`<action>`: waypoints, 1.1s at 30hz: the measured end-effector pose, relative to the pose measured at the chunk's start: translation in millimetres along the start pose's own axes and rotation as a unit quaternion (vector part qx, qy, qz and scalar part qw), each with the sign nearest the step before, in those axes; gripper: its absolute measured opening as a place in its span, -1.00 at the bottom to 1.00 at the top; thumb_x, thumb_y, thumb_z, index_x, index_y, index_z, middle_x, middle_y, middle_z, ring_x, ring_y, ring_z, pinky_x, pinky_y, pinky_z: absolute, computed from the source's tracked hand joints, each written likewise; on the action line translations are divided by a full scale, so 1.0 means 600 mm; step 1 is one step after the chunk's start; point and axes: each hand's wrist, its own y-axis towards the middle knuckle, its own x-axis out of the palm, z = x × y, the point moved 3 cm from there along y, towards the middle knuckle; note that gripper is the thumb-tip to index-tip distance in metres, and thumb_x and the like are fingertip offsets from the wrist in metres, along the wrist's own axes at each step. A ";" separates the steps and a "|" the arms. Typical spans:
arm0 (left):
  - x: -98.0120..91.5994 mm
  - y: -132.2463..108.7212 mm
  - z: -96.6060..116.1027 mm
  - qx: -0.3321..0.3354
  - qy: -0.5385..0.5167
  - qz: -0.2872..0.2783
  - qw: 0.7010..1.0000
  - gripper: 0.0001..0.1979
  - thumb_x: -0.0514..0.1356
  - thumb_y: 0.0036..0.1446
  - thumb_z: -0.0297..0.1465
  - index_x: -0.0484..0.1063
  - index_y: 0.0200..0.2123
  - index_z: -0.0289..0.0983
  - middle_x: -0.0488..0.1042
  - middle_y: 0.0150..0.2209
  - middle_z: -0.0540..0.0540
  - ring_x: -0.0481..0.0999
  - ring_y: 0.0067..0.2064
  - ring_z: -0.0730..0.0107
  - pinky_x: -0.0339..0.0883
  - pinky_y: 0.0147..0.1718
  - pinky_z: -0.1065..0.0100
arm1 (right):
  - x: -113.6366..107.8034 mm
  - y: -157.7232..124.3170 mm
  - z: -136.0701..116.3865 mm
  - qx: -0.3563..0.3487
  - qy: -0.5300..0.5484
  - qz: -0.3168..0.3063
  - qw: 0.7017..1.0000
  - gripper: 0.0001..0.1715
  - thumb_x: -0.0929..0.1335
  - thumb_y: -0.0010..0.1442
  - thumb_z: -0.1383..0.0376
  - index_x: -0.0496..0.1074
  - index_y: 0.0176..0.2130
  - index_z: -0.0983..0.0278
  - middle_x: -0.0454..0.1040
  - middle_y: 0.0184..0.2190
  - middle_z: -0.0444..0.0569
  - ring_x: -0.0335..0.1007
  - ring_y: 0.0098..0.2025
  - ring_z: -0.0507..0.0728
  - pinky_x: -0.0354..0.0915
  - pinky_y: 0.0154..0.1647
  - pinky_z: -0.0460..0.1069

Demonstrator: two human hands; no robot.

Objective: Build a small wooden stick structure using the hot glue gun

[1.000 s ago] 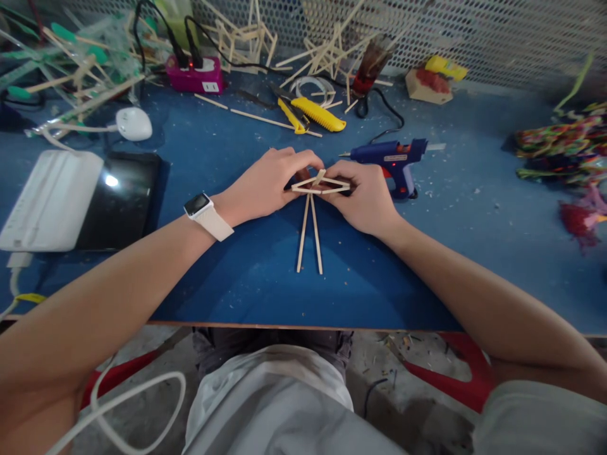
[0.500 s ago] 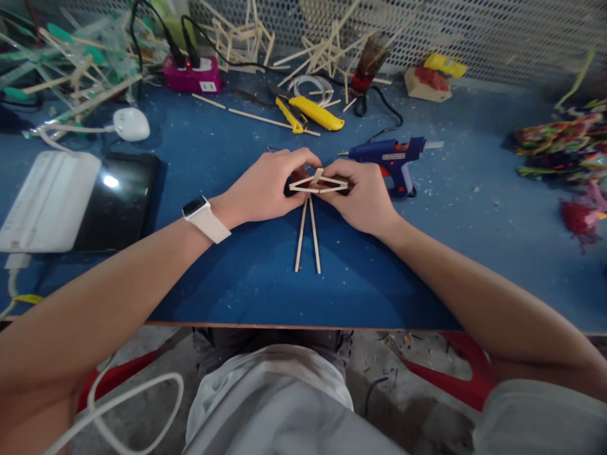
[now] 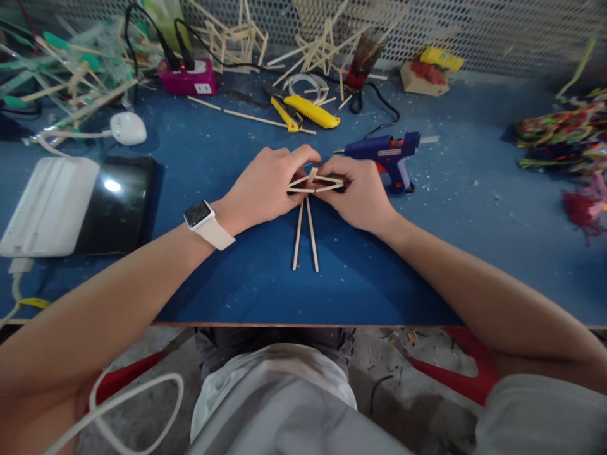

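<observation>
Between my two hands is a small frame of thin wooden sticks (image 3: 327, 188), diamond-shaped on top, with two long sticks (image 3: 312, 235) reaching toward me over the blue table. My left hand (image 3: 270, 183), with a white-banded watch (image 3: 199, 216) on its wrist, pinches the frame's left side. The right side is gripped by my right hand (image 3: 356, 189), its fingers curled round the corner. Fingertips hide part of the joints in the middle. Just beyond my right hand lies a blue glue gun (image 3: 386, 155), its nozzle pointing left.
Behind my hands lie yellow-handled pliers (image 3: 284, 114) and a yellow cutter (image 3: 313, 111). A purple power socket (image 3: 187, 77), stick structures (image 3: 237, 44) and a glass of dark liquid (image 3: 365, 60) stand at the back. A black phone-like slab (image 3: 121, 208) lies left, bundled coloured threads (image 3: 564, 136) right.
The view has shifted slightly. Both hands keep their hold on the stick frame, which looks nearly unchanged, its diamond top a little narrower in view.
</observation>
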 end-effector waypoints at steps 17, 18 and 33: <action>0.000 0.005 -0.010 0.016 -0.024 -0.001 1.000 -0.63 0.31 0.47 -0.33 0.46 0.28 -0.18 0.70 0.17 -0.20 0.75 0.14 -0.07 0.51 0.23 -0.05 | 0.003 -0.004 0.001 -0.007 0.016 0.027 0.999 -0.69 0.65 0.27 -0.02 0.66 -0.23 0.11 0.68 -0.22 0.00 0.58 -0.21 0.24 0.49 -0.12 0.19; 0.000 0.005 -0.011 0.016 -0.026 0.000 1.000 -0.63 0.32 0.46 -0.34 0.46 0.28 -0.18 0.70 0.18 -0.20 0.75 0.15 -0.07 0.52 0.23 -0.04 | 0.003 -0.005 0.001 -0.005 0.028 0.034 0.999 -0.69 0.66 0.26 -0.02 0.66 -0.20 0.09 0.70 -0.19 0.00 0.60 -0.18 0.26 0.52 -0.10 0.21; -0.002 0.001 -0.026 0.018 -0.059 0.009 0.998 -0.59 0.39 0.42 -0.28 0.54 0.26 -0.19 0.75 0.09 -0.14 0.78 0.12 -0.04 0.58 0.24 -0.01 | 0.008 -0.010 -0.001 -0.025 -0.009 0.051 0.998 -0.82 0.60 0.36 0.12 0.68 -0.19 0.15 0.74 -0.21 -0.05 0.67 -0.19 0.21 0.51 -0.08 0.15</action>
